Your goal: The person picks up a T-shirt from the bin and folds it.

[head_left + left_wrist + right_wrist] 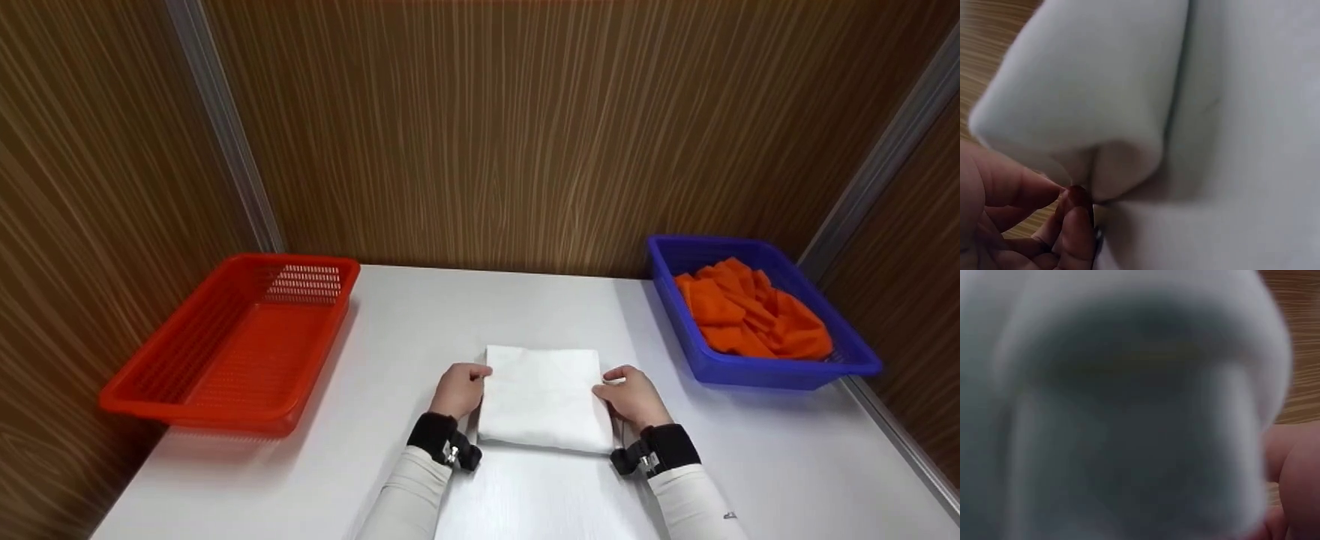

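Note:
A white cloth [544, 397], folded into a flat, near-square bundle, lies at the middle of the table between both hands. My left hand [460, 388] pinches its left edge; in the left wrist view the thumb and fingertips [1075, 205] meet at the lower end of a rolled fold of the cloth [1089, 84]. On the other side my right hand [634, 394] grips the right edge between thumb and fingers. The right wrist view is mostly filled by blurred cloth [1140, 320] with an open fold, and only part of the right hand [1300, 478] shows at its right border.
To the left stands an empty red plastic basket [247, 352] with slotted walls. A blue basket [765, 375] at the right holds crumpled orange cloth [750, 311]. Wood-patterned panels [480, 135] enclose the white table [420, 315] at the back and sides.

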`<state>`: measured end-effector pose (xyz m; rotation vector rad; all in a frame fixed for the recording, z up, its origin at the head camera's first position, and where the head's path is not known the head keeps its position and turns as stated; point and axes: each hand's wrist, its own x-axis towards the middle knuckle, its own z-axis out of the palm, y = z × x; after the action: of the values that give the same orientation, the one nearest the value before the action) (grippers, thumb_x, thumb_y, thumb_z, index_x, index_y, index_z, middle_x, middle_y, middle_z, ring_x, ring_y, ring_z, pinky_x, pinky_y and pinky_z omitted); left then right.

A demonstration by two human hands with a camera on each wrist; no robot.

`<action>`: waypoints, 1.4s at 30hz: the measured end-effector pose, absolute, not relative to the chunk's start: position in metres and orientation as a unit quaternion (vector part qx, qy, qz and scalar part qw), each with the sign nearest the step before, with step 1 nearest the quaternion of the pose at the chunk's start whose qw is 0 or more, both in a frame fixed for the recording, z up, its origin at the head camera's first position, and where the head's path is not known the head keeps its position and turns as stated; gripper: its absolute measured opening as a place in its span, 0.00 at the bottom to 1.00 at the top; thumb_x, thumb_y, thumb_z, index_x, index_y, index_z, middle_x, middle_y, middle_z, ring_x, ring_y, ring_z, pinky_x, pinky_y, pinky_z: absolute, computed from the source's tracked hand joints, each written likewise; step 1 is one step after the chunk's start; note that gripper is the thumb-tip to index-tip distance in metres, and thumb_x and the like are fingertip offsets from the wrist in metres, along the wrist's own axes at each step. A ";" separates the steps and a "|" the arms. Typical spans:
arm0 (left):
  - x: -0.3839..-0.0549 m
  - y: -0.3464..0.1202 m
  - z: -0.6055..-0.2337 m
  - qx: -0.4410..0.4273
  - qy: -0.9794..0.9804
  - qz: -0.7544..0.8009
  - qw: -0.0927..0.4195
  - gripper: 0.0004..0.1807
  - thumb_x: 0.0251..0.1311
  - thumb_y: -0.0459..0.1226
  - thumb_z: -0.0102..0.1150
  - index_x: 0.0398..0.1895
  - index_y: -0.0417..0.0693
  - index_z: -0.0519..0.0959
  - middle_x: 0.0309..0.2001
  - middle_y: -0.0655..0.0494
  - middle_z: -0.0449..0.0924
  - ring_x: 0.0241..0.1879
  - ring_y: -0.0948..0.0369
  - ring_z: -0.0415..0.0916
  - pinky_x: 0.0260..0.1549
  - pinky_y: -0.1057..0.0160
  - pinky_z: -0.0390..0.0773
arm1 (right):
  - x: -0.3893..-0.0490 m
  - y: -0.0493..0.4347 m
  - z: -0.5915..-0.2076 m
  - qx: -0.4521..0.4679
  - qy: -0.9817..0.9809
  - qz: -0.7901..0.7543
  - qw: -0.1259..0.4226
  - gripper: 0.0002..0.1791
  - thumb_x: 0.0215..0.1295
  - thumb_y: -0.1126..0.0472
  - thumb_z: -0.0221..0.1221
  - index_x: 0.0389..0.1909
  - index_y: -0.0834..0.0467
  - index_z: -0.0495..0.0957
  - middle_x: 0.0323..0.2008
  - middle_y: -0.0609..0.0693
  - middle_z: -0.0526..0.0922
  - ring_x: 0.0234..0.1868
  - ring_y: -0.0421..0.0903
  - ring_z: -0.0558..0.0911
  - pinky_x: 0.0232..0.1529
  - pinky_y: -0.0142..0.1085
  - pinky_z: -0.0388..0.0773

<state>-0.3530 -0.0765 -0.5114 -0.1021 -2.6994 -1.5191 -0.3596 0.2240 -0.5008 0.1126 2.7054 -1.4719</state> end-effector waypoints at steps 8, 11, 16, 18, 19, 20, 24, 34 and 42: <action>-0.344 -0.072 -0.496 -0.049 -0.886 -0.461 0.022 0.16 0.72 0.30 0.51 0.56 0.39 0.84 0.46 0.42 0.86 0.41 0.53 0.81 0.46 0.55 0.80 | -0.354 0.224 -0.490 0.006 0.909 -0.417 0.013 0.20 0.69 0.61 0.63 0.55 0.70 0.75 0.30 0.53 0.82 0.25 0.42 0.79 0.28 0.33 0.75; -0.337 -0.068 -0.483 -0.073 -0.872 -0.485 -0.008 0.11 0.74 0.33 0.53 0.51 0.41 0.84 0.35 0.50 0.82 0.30 0.61 0.73 0.33 0.64 0.74 | -0.348 0.213 -0.479 -0.032 0.898 -0.439 0.016 0.15 0.71 0.63 0.63 0.53 0.68 0.77 0.27 0.51 0.81 0.24 0.42 0.78 0.26 0.33 0.74; -0.326 -0.058 -0.471 -0.139 -0.864 -0.468 -0.126 0.07 0.73 0.37 0.60 0.38 0.42 0.83 0.23 0.59 0.78 0.21 0.65 0.73 0.23 0.70 0.71 | -0.336 0.187 -0.471 -0.154 0.880 -0.436 0.106 0.08 0.67 0.63 0.67 0.40 0.64 0.82 0.23 0.46 0.83 0.22 0.39 0.77 0.23 0.30 0.72; -0.324 -0.055 -0.472 -0.159 -0.872 -0.439 -0.151 0.07 0.70 0.36 0.62 0.34 0.44 0.83 0.21 0.60 0.77 0.19 0.66 0.72 0.22 0.71 0.71 | -0.332 0.182 -0.472 -0.195 0.878 -0.414 0.141 0.07 0.65 0.62 0.68 0.37 0.63 0.83 0.23 0.45 0.82 0.22 0.37 0.76 0.24 0.29 0.72; -0.323 -0.054 -0.473 -0.164 -0.876 -0.426 -0.156 0.07 0.68 0.36 0.64 0.32 0.44 0.83 0.20 0.61 0.76 0.19 0.66 0.72 0.22 0.71 0.70 | -0.331 0.180 -0.473 -0.207 0.877 -0.405 0.153 0.08 0.64 0.62 0.69 0.36 0.62 0.82 0.22 0.45 0.82 0.22 0.37 0.76 0.24 0.29 0.72; -0.323 -0.053 -0.474 -0.166 -0.880 -0.416 -0.157 0.06 0.66 0.35 0.65 0.30 0.45 0.82 0.19 0.62 0.76 0.20 0.67 0.71 0.22 0.71 0.70 | -0.330 0.180 -0.474 -0.213 0.879 -0.395 0.160 0.08 0.63 0.62 0.70 0.35 0.62 0.82 0.22 0.44 0.81 0.22 0.37 0.76 0.25 0.29 0.72; -0.322 -0.054 -0.481 -0.157 -0.891 -0.398 -0.150 0.06 0.58 0.33 0.72 0.28 0.45 0.82 0.20 0.64 0.73 0.22 0.66 0.68 0.23 0.70 0.66 | -0.329 0.183 -0.479 -0.203 0.894 -0.363 0.168 0.10 0.59 0.63 0.73 0.32 0.59 0.80 0.21 0.42 0.78 0.21 0.37 0.74 0.25 0.29 0.71; -0.325 -0.056 -0.481 -0.155 -0.885 -0.394 -0.195 0.14 0.52 0.32 0.78 0.37 0.43 0.81 0.23 0.62 0.71 0.20 0.65 0.66 0.23 0.68 0.66 | -0.332 0.200 -0.476 -0.176 0.907 -0.338 0.182 0.14 0.54 0.64 0.76 0.31 0.60 0.78 0.21 0.43 0.77 0.21 0.38 0.74 0.26 0.30 0.71; -0.322 -0.062 -0.475 -0.134 -0.900 -0.372 -0.185 0.15 0.51 0.33 0.79 0.34 0.44 0.79 0.22 0.62 0.69 0.21 0.64 0.65 0.22 0.66 0.66 | -0.334 0.212 -0.473 -0.160 0.908 -0.339 0.187 0.11 0.56 0.66 0.73 0.29 0.60 0.78 0.19 0.44 0.80 0.18 0.38 0.76 0.24 0.29 0.73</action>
<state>-0.3221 -0.0617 -0.4754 -0.4784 -3.2172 -1.3287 -0.3336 0.2118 -0.4734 -0.4512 2.5561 -0.9558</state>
